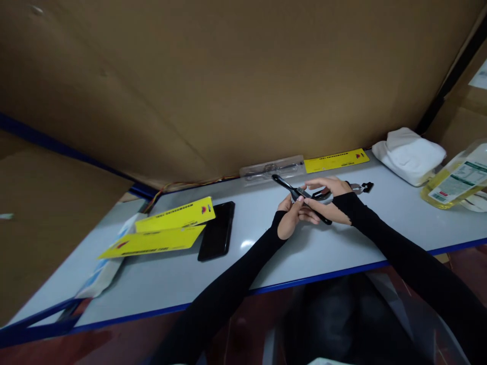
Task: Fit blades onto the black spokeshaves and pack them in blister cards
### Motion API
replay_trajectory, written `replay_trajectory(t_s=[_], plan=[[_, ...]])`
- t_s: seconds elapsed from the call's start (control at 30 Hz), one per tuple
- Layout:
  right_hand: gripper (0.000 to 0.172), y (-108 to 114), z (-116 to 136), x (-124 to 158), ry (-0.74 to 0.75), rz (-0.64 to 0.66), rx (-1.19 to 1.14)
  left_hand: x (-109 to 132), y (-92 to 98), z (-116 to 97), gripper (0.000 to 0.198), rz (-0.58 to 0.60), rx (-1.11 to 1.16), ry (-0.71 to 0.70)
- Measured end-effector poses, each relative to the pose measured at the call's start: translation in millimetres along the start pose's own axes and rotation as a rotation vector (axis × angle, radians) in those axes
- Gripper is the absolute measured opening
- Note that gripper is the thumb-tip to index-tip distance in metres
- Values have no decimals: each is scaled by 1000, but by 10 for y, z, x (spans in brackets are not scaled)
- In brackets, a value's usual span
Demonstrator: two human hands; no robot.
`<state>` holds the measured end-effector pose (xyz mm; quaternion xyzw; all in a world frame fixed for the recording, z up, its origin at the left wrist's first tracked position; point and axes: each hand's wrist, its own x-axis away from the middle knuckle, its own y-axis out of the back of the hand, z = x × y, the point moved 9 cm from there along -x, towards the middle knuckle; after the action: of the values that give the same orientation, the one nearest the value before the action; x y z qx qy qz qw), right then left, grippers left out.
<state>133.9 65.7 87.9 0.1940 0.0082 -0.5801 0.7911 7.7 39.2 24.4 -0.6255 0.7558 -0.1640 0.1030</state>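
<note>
Both my hands meet over the middle of the white table (266,253), in long black sleeves. My left hand (289,217) is closed round the lower part of a slim black tool (294,193) that points up and to the left. My right hand (326,198) grips the same black tool from the right, fingers curled over its middle. A small black and metal part (361,188) lies on the table just right of my right hand.
A clear plastic blister pack (272,169) and a yellow card (337,160) lie along the cardboard back wall. Two more yellow cards (167,230) and a black phone (217,230) lie to the left. A white cloth (409,153) and an oil bottle (454,180) stand at the right.
</note>
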Motion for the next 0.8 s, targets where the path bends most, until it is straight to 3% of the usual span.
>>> replay_trajectory(t_s=[0.1, 0.2, 0.27, 0.33, 0.4, 0.47, 0.57, 0.67, 0.73, 0.8], plan=[[58, -80, 27, 2, 81, 94, 122, 20, 45, -18, 90, -42, 7, -11], [39, -161, -23, 5, 122, 127, 164, 46, 43, -51, 77, -17, 20, 38], [24, -135, -66, -9, 73, 88, 95, 44, 83, -123, 66, -18, -4, 37], [8, -165, -127, -9, -61, 144, -125, 34, 179, -267, 55, -81, -36, -63], [21, -293, -142, 40, -223, 307, -433, 34, 221, -375, 51, -114, -37, -168], [33, -423, -110, 121, -362, 471, -672, 35, 161, -379, 61, -69, -14, -200], [39, -489, -147, 194, -473, 571, -726, 40, 19, -270, 73, 20, -15, -151], [42, -397, -278, 168, -452, 503, -478, 26, -19, -203, 76, 34, -37, -142], [41, -176, -289, 71, -323, 311, -197, -1, 9, -202, 78, 19, -38, -171], [32, 111, -143, -2, -123, 47, 31, -30, 51, -202, 79, 5, -25, -186]])
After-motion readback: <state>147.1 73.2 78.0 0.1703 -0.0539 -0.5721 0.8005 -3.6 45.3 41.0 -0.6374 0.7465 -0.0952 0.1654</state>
